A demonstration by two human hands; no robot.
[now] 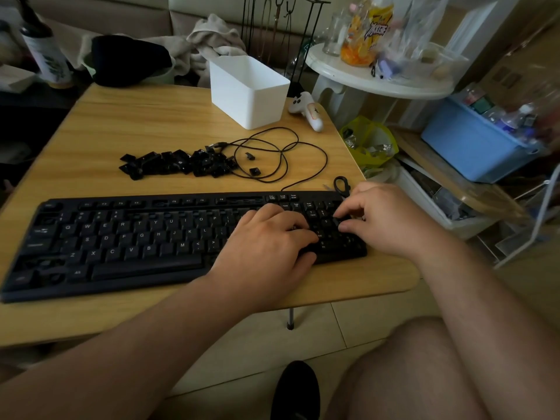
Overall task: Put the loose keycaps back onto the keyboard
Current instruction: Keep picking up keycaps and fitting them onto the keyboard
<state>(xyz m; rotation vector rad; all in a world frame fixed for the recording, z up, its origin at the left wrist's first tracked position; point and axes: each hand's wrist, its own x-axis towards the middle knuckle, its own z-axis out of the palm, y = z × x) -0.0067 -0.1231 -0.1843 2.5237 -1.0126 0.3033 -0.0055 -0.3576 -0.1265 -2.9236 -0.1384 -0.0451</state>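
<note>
Head view shows my left hand [272, 237] flat, steadying the keyboard [145, 237], while my right hand [385, 219], fingers curled, seems to seat a cap I cannot see; press straight down, then fetch from the keycaps [178, 164] behind.

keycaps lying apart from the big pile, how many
2. One keycap lies inside the cable loop, right of the pile. The other keycap sits just below it, nearer the keyboard. More may hide under the hands.

Keycap pile [178, 165] behind keyboard [136, 237] on table [151, 116]; box [247, 89] behind the cable [281, 156].
</note>
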